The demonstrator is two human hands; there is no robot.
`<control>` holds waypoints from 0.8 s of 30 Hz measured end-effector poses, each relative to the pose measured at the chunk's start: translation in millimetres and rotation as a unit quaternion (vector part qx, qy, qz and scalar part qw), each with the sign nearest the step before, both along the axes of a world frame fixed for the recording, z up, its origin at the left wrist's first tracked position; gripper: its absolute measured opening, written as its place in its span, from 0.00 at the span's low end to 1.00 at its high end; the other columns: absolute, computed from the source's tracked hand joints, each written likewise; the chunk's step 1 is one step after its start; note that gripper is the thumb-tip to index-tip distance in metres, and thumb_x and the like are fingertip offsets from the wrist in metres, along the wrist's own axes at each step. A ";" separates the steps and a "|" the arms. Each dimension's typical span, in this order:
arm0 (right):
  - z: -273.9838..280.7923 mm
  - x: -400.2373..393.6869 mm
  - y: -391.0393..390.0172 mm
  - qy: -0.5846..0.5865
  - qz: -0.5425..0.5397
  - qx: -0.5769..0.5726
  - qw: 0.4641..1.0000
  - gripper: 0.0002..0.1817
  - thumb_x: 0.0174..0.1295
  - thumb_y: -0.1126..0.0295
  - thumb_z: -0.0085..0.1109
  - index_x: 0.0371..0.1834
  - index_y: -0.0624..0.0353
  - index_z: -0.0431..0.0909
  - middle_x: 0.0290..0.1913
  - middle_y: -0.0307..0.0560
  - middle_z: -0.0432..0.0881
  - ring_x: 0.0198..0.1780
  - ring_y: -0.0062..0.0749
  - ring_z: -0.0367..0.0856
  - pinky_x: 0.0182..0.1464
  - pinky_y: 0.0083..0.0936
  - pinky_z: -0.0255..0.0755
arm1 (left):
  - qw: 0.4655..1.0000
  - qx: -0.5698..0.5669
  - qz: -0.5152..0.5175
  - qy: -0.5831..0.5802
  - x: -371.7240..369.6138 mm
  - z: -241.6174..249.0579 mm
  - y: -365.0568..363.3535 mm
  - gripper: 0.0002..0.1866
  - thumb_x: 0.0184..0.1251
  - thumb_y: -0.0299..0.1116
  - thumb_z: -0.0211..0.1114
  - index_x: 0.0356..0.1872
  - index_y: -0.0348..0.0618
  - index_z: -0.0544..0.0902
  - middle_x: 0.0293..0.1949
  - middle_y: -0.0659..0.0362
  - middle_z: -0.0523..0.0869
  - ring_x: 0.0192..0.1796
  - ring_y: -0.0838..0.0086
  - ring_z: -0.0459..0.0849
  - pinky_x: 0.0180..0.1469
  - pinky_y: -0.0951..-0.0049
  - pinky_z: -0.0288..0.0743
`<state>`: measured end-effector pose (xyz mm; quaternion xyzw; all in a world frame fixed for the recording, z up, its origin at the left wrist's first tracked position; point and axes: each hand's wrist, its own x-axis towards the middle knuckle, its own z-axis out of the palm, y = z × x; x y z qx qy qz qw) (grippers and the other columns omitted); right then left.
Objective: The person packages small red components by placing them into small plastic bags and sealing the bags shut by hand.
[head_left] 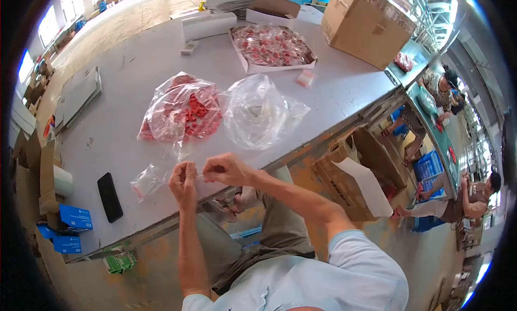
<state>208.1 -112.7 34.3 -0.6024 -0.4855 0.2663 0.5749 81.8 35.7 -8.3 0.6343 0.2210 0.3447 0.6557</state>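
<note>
My left hand (184,182) and my right hand (226,169) meet over the near edge of the grey table (124,68), both pinching a small clear plastic bag (146,180) that trails to the left with a few red pieces inside. Just beyond the hands lies a large clear bag of small red parts (183,112). Beside that bag, to the right, sits a crumpled clear bag (261,112) that looks nearly empty.
A black phone (110,197) lies left of my hands. A white tray of packed red parts (272,46) and a cardboard box (369,25) stand farther back. An open carton (355,173) sits on the floor at right. Other people sit at another table (439,133).
</note>
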 end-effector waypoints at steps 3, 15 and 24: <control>74.2 17.1 -16.5 -0.083 -0.012 -0.007 0.996 0.01 0.70 0.78 0.67 0.42 0.63 0.85 0.37 0.39 0.88 0.37 0.19 0.84 0.39 0.24 0.79 | 0.997 -0.008 -0.016 -0.073 1.9 -15.6 3.2 0.06 0.79 0.30 0.68 0.40 0.39 0.86 0.33 0.69 0.82 0.34 0.87 0.76 0.37 0.83 0.70; 58.9 303.2 -10.8 -0.223 -0.420 -0.019 0.880 0.10 0.70 0.69 0.65 0.47 0.64 0.87 0.32 0.39 0.87 0.29 0.18 0.80 0.31 0.19 0.75 | 0.986 0.159 -0.039 0.024 2.9 9.4 -0.4 0.03 0.70 0.24 0.72 0.38 0.35 0.87 0.31 0.60 0.84 0.33 0.79 0.81 0.36 0.76 0.76; 44.1 1.2 60.4 -0.234 0.016 -0.094 0.968 0.08 0.67 0.78 0.68 0.48 0.61 0.88 0.40 0.47 0.89 0.39 0.27 0.88 0.39 0.26 0.81 | 0.917 0.399 0.024 -0.002 -72.5 8.0 -4.4 0.10 0.58 0.24 0.78 0.41 0.41 0.88 0.40 0.57 0.89 0.48 0.61 0.89 0.56 0.58 0.80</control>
